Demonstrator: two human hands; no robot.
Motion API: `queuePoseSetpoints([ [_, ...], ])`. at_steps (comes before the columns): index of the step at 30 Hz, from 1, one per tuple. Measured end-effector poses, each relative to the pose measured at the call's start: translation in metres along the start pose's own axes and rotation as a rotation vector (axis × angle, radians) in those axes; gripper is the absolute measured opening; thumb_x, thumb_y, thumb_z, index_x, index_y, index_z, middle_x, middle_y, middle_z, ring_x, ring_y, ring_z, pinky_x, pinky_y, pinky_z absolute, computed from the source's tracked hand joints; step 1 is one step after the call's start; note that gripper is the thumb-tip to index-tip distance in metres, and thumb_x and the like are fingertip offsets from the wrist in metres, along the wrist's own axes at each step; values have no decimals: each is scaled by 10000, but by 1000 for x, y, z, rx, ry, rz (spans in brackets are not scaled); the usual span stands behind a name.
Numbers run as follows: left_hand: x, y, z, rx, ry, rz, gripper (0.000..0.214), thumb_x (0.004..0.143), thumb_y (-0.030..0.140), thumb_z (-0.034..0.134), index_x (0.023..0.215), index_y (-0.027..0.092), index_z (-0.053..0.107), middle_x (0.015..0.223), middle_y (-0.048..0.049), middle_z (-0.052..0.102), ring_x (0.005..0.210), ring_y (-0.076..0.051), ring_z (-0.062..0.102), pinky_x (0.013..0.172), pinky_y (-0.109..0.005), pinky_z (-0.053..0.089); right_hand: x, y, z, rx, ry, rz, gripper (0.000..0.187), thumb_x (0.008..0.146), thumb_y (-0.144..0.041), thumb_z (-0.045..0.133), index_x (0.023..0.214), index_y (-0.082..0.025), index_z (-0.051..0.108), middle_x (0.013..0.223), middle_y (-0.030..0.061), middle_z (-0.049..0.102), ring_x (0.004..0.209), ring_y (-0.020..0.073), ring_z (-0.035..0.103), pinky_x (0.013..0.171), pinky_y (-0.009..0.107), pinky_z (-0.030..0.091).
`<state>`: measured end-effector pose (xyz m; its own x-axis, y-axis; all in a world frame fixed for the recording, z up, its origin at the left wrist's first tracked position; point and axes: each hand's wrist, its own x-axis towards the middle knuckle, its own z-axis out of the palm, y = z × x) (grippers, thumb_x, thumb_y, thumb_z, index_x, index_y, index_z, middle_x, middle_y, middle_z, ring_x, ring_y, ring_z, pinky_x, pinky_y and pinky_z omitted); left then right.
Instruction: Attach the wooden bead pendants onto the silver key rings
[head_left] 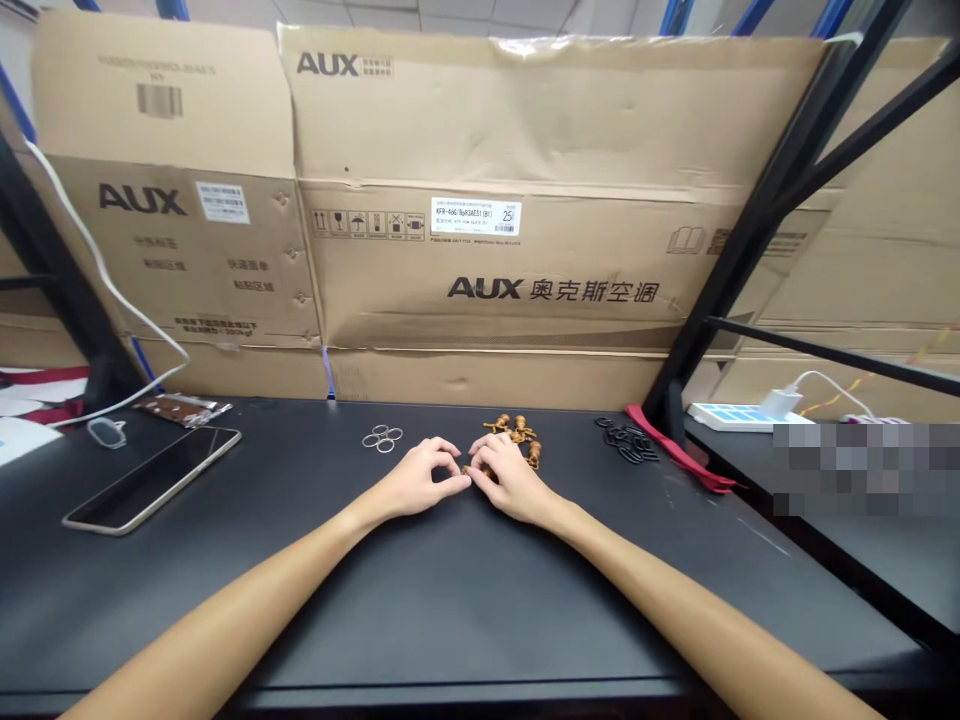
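Note:
My left hand (421, 478) and my right hand (506, 477) meet fingertip to fingertip at the middle of the black table (450, 600). Both are curled into pinches around a small brass-coloured piece (466, 470) held between them. Just behind my right hand lies a small heap of brass fittings (517, 433). A cluster of silver metal rings (382, 437) lies a little left of my left hand. A pile of black rubber rings (627, 438) sits further right, beyond my right hand.
A phone (154, 478) lies face up at the left, with a small clear loop (106, 432) and a foil packet (180, 407) behind it. AUX cardboard boxes (495, 250) wall the back. A black shelf post (739, 240), red strap (679, 450) and white power strip (750, 415) stand right.

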<state>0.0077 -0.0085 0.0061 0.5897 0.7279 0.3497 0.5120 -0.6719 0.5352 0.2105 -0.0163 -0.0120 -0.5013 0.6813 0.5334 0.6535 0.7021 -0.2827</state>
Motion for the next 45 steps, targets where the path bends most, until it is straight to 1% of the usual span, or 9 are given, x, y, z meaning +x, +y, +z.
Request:
queuePoseSetpoints([
  [7, 0, -1, 4, 58, 17, 16, 206, 852, 322, 550, 733, 187, 649, 1113, -68, 580, 1059, -216, 541, 962, -371, 419, 0, -2, -1, 89, 13, -65, 139, 899, -229, 501, 768, -193, 530, 1008, 72, 553, 969, 203, 461, 900, 405, 399],
  [13, -1, -2, 6, 65, 14, 37, 183, 836, 331, 583, 735, 192, 645, 1103, -60, 576, 1056, -216, 533, 955, -374, 425, 0, -4, -3, 114, 0, -71, 131, 896, -220, 504, 771, -195, 536, 1019, 78, 548, 980, 210, 469, 909, 413, 404],
  [19, 0, -6, 7, 96, 35, 52, 162, 852, 233, 534, 741, 180, 641, 1108, -68, 578, 1035, -210, 537, 955, -376, 426, 0, 0, 0, 86, 4, -53, 145, 894, -220, 503, 756, -192, 538, 1008, 76, 561, 959, 209, 473, 900, 411, 408],
  [24, 0, -5, 6, 91, 25, 47, 145, 851, 263, 541, 784, 191, 648, 1114, -67, 575, 1039, -213, 537, 968, -392, 418, 0, 10, 3, 14, 74, 48, 158, 887, -214, 499, 736, -189, 539, 982, 88, 574, 954, 225, 477, 886, 429, 410],
  [28, -1, -5, 7, 103, 33, 47, 179, 841, 336, 567, 770, 193, 647, 1107, -71, 569, 1048, -227, 525, 957, -407, 423, 1, 3, 1, 82, 40, -6, 168, 888, -208, 501, 723, -192, 530, 980, 78, 569, 946, 212, 481, 886, 417, 417],
  [31, -1, -7, 8, 113, 37, 51, 171, 853, 298, 551, 754, 188, 637, 1098, -72, 571, 1037, -225, 523, 947, -409, 425, 1, -1, 1, 117, 12, -48, 154, 891, -208, 499, 742, -193, 535, 1009, 74, 564, 955, 204, 476, 887, 403, 424],
  [37, 0, -6, 7, 102, 28, 49, 144, 856, 259, 541, 767, 195, 634, 1101, -62, 569, 1029, -213, 527, 961, -403, 414, 1, 7, 4, 17, 66, 48, 169, 881, -191, 504, 713, -192, 528, 968, 85, 576, 947, 225, 472, 879, 436, 414],
  [41, -2, -6, 9, 127, 36, 48, 169, 841, 322, 578, 746, 190, 626, 1105, -68, 561, 1045, -229, 513, 955, -420, 412, 1, 3, 3, 59, 43, 0, 164, 880, -181, 516, 716, -192, 524, 985, 75, 569, 950, 209, 478, 888, 405, 410],
  [45, -2, -9, 10, 146, 72, 80, 165, 862, 270, 539, 746, 192, 626, 1100, -65, 564, 1041, -224, 505, 952, -411, 413, 1, 2, 3, 62, 19, -25, 153, 889, -192, 504, 740, -194, 538, 1007, 74, 563, 974, 207, 475, 903, 401, 405],
])
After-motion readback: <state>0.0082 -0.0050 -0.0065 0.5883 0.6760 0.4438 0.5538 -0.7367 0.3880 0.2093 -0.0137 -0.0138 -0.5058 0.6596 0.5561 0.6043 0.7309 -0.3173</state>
